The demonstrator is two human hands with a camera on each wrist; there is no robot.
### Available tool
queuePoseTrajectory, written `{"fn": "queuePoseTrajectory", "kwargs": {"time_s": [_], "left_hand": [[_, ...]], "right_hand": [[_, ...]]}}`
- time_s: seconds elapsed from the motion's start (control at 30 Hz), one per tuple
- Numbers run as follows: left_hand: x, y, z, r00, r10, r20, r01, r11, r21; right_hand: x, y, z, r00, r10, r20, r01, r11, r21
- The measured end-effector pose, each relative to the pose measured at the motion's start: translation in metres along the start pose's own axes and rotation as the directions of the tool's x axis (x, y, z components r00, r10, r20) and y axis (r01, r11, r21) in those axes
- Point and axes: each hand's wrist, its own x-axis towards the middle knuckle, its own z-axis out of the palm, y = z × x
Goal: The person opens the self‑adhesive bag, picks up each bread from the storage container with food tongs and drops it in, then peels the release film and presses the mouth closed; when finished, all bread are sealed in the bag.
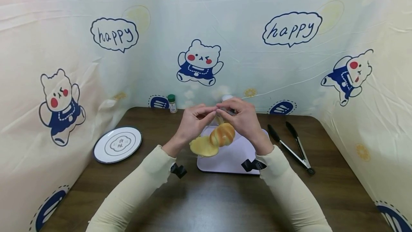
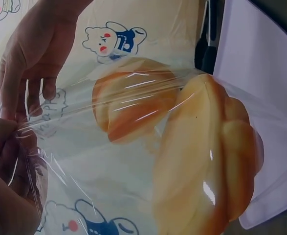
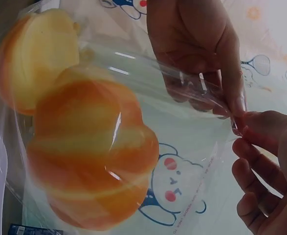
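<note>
Both hands pinch the gathered mouth of a clear plastic bag (image 2: 67, 181), the left hand (image 1: 190, 124) and right hand (image 1: 244, 119) meeting fingertip to fingertip. Two golden-brown bread pieces hang low in the bag: one with a ridged, shiny crust (image 1: 222, 134), the other showing a flat pale-yellow face (image 1: 204, 146). In the right wrist view, the right thumb and forefinger squeeze the bag's edge while its other fingers curl loosely. Beneath the bag lies a lilac tray (image 1: 225, 165).
A white plate (image 1: 104, 149) with a dark rim sits at the left. Black-tipped metal tongs (image 1: 291, 150) lie spread to the right of the tray. A small green-capped jar (image 1: 172, 105) stands at the back, and a white-topped item (image 1: 227, 97) shows behind the right hand.
</note>
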Motion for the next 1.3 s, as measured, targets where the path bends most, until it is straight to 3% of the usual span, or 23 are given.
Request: {"fn": "queuePoseTrajectory", "kwargs": {"time_s": [0.23, 0.7, 1.03, 1.3], "left_hand": [[0.0010, 0.0014, 0.0017, 0.999, 0.034, 0.001, -0.034, 0.996, 0.087], [-0.0004, 0.0015, 0.0001, 0.994, 0.112, 0.005, -0.112, 0.990, 0.084], [0.0001, 0.0025, 0.0006, 0.993, 0.115, 0.004, -0.115, 0.988, 0.102], [0.0005, 0.0041, 0.0025, 0.986, 0.164, 0.002, -0.162, 0.972, 0.170]], "right_hand": [[0.0007, 0.0015, 0.0002, 0.997, -0.068, -0.026, 0.067, 0.997, -0.024], [0.0005, 0.0007, -0.0051, 1.000, -0.019, -0.020, 0.017, 0.996, -0.085], [0.0007, 0.0021, -0.0038, 0.997, -0.079, -0.015, 0.078, 0.996, -0.039], [0.0008, 0.0014, -0.0051, 0.994, -0.110, -0.023, 0.107, 0.987, -0.117]]}}
